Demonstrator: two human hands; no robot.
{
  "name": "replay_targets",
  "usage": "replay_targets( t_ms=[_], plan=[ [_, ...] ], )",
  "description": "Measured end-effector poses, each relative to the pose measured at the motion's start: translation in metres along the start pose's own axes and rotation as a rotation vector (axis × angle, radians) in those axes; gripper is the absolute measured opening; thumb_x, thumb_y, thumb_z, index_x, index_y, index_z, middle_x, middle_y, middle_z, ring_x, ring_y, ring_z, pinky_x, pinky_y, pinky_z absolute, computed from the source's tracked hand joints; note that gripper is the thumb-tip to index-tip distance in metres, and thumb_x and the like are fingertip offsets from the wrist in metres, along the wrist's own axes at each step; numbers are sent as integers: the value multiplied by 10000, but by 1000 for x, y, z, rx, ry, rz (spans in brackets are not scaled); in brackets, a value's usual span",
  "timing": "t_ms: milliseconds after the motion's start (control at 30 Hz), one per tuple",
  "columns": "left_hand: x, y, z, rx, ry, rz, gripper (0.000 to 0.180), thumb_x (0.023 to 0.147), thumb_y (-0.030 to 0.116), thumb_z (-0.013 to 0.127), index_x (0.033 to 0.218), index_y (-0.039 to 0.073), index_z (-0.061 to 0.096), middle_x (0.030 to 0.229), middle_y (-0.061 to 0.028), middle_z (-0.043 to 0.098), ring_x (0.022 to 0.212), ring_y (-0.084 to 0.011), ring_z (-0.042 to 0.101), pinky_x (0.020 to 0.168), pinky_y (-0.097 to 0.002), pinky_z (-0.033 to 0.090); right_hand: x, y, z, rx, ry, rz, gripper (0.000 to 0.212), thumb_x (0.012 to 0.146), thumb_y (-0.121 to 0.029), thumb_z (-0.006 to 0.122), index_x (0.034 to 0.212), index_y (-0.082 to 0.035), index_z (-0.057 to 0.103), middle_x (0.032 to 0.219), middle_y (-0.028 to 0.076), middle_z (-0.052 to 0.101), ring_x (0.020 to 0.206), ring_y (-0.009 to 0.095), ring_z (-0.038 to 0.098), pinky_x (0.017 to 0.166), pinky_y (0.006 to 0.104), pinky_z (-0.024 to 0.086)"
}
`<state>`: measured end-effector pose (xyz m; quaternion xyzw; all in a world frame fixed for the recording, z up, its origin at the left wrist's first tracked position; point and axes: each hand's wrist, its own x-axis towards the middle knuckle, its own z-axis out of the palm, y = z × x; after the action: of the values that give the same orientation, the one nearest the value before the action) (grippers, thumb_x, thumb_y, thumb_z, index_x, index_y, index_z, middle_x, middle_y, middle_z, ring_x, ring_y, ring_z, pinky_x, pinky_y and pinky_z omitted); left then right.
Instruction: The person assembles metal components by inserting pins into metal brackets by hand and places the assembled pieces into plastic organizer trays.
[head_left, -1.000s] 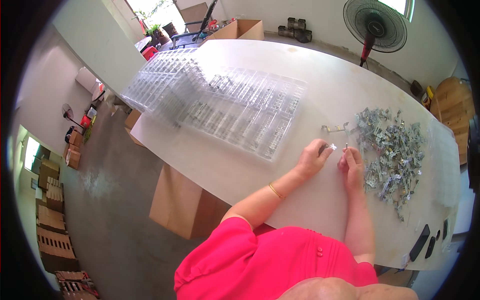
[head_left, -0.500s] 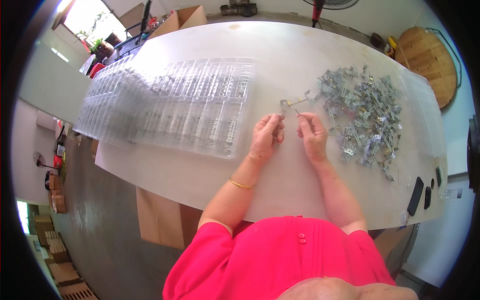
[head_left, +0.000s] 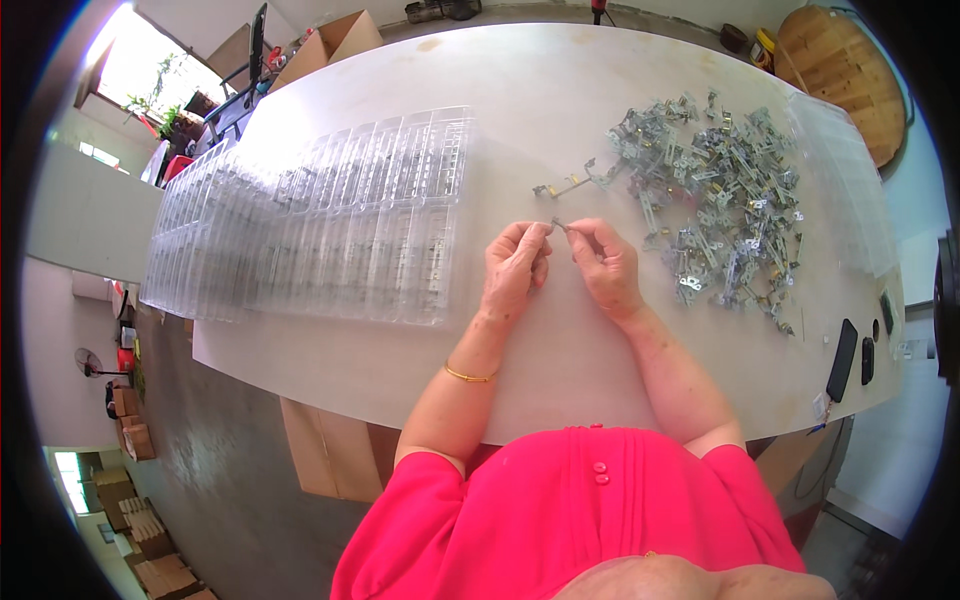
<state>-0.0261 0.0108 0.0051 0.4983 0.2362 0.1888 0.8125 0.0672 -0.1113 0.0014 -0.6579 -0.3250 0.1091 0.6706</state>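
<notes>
Over the middle of the table my left hand and my right hand face each other, fingertips pinched. Between them is a small grey metal part, gripped from both sides; its exact shape is too small to make out. Just beyond my fingers, a few loose metal brackets with brass-coloured bits lie on the tabletop. To the right spreads a heap of silvery metal brackets. On the left lie clear plastic compartment trays, overlapping, with rows of metal parts showing in them.
At the right edge lie more clear plastic trays. A black phone and small dark objects rest near the table's right front corner. Cardboard boxes stand under the table, and another carton is beyond its far left corner.
My hands have come closer together, and the small metal part now bridges both sets of fingertips. The whole view has shifted a little; the heap and trays look otherwise the same.
</notes>
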Motion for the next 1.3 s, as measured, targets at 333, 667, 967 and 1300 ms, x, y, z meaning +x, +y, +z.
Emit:
replay_targets(
  t_ms=[333,667,967,1300],
  plan=[
    [4,-12,-3,377,63,206,172,986,161,613,1015,-3,658,789,-12,607,566,-23,482,479,-187,365,1,-4,2,-87,-26,-75,122,958,-37,573,1075,-47,608,716,23,582,637,73,524,572,247,439],
    [-3,-14,8,567,46,450,124,938,104,651,972,-14,669,790,-57,670,710,-83,589,636,-255,491,-2,3,-2,-113,-53,-20,60,929,-50,616,975,-56,654,785,13,584,682,96,539,609,263,450],
    [-1,-27,7,580,-36,467,143,945,137,650,962,-4,669,768,-38,646,634,-80,539,560,-241,442,5,4,0,-97,136,-264,23,942,-70,642,953,-54,632,872,3,549,719,94,468,654,247,417],
    [1,-1,-5,-178,-64,-2,239,1030,233,532,1035,22,643,809,-21,602,497,-77,462,444,-215,335,4,4,2,-126,135,-146,46,909,-53,687,934,-61,649,812,5,549,668,90,479,596,249,414]
  ],
)
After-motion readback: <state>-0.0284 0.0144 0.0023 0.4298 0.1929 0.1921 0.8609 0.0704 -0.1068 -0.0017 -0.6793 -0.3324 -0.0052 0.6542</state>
